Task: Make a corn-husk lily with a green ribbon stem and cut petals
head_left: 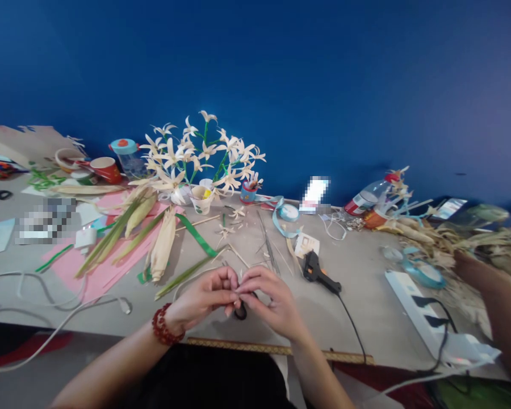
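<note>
My left hand [204, 296], with a red bead bracelet [167, 325] at the wrist, meets my right hand [275, 298] over the front of the table. Thumbs and fingers of both are pinched together at the tips. Whatever small thing lies between them is too hidden to name. A dark loop [240, 311], perhaps a scissors handle, shows just under the fingertips. Beyond the hands lie a dried corn husk [163, 244], a green ribbon [198, 234], thin wires [269, 244] and small pale husk flowers [225, 232]. Right of them rests a black glue gun [321, 272].
White husk flowers [204, 150] on green stems stand in a paper cup [201, 200] by the blue wall. A white power strip [426, 318] and another person's arm [494, 295] are at right. Cables [68, 329] cross the left front. A patterned strip [276, 349] runs along the edge.
</note>
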The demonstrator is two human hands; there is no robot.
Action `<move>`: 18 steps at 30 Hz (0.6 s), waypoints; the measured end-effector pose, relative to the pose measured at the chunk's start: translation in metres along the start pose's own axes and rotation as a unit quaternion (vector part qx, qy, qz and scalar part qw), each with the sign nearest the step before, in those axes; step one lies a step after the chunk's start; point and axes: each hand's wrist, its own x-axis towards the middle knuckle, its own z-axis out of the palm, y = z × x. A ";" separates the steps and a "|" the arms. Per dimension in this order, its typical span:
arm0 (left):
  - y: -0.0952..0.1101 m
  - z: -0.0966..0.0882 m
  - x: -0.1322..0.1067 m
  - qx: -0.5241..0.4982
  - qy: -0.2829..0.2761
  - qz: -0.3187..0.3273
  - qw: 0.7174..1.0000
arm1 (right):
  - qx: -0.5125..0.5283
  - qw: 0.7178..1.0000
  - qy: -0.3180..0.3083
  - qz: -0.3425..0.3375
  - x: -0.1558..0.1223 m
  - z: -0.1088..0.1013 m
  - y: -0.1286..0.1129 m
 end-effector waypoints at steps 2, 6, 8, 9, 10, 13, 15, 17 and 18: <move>-0.001 -0.003 0.000 -0.032 -0.009 -0.019 0.999 | 0.006 1.000 0.012 0.010 0.001 0.003 0.001; -0.001 -0.005 0.000 -0.081 -0.018 -0.029 0.996 | 0.023 0.999 0.012 0.027 0.002 0.005 0.003; 0.000 -0.004 0.001 -0.079 -0.023 -0.028 0.996 | 0.024 0.999 0.010 0.033 0.004 0.004 0.002; 0.001 -0.004 0.001 -0.068 -0.025 -0.027 0.997 | 0.020 0.999 0.008 0.036 0.006 0.003 0.001; 0.002 -0.003 0.001 -0.047 -0.023 -0.020 0.998 | 0.013 0.999 0.006 0.043 0.007 0.002 0.000; 0.007 -0.002 0.000 0.084 0.023 0.056 0.995 | -0.022 0.997 0.004 0.080 0.010 0.001 0.000; 0.011 -0.001 -0.002 0.211 0.068 0.123 0.967 | -0.043 0.994 0.005 0.104 0.011 0.001 0.000; 0.014 -0.001 -0.003 0.332 0.097 0.167 0.923 | -0.053 0.991 0.010 0.119 0.011 0.003 0.000; 0.015 -0.001 -0.004 0.378 0.106 0.180 0.902 | -0.055 0.991 0.013 0.123 0.012 0.005 0.000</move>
